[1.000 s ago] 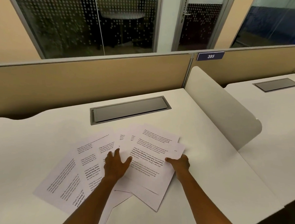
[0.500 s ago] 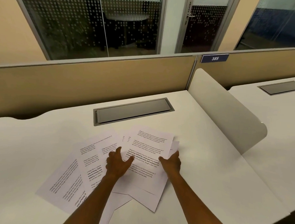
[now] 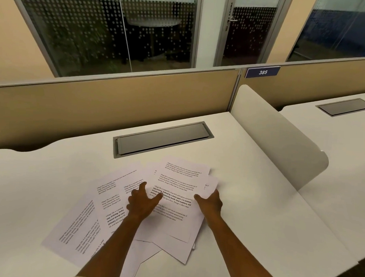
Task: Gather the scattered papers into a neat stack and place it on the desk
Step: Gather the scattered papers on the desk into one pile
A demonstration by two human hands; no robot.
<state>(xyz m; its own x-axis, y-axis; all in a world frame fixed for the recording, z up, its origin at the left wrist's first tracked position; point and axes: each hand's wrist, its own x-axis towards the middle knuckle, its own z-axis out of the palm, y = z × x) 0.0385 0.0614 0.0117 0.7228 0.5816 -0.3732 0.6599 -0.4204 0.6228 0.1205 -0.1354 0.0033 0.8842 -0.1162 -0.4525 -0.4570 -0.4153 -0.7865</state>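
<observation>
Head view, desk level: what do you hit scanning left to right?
Leftmost sheet → left hand → right hand → white divider panel → neighbouring desk's grey hatch.

Printed lines on the papers (image 3: 175, 192) too small to read, apart from a few bold words. Lower sheets mostly covered by those on top; count impossible to tell. Text at centre hidden under the left hand (image 3: 142, 201). Fingers of the right hand (image 3: 210, 202) tucked under the sheets' right edge, out of sight. Both forearms cut off by the bottom edge. Desk (image 3: 257, 215) cropped at left and bottom. Room behind the dotted glass (image 3: 119, 31) at top dim, hard to make out.
</observation>
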